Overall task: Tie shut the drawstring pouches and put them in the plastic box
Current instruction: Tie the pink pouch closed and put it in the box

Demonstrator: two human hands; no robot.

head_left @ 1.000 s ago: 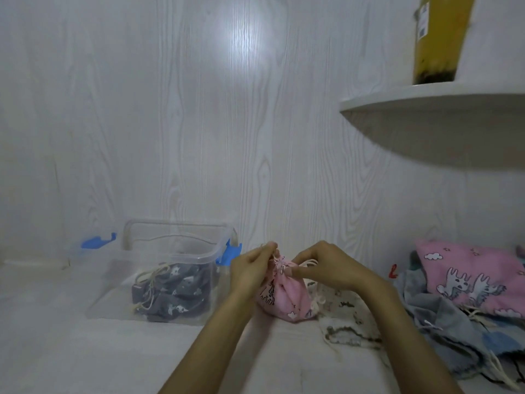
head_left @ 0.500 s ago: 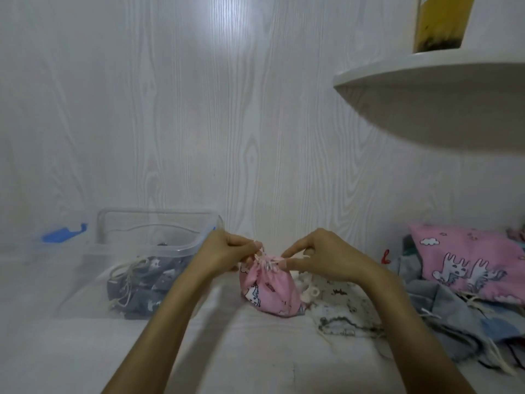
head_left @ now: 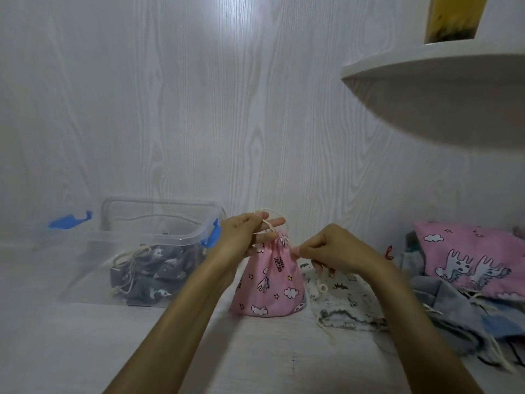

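Observation:
A small pink drawstring pouch [head_left: 270, 282] with white clouds and stars stands upright on the white table, its neck gathered. My left hand [head_left: 244, 237] pinches the cream drawstring at the neck, with a loop of cord arching over its fingers. From the right side of the neck, my right hand [head_left: 332, 251] pinches the other cord end. A clear plastic box [head_left: 93, 251] with blue latches stands to the left and holds dark grey tied pouches [head_left: 150, 268].
A white patterned pouch [head_left: 343, 302] lies flat just right of the pink one. A heap of pink, grey and blue pouches [head_left: 468, 280] fills the right side. A white shelf [head_left: 443, 89] juts out above on the right. The white wood-grain wall stands close behind.
My hands have lifted slightly at the neck of the pink pouch and a cord loop now arches over my left fingers. The camera view has shifted; the pouch stays on the table.

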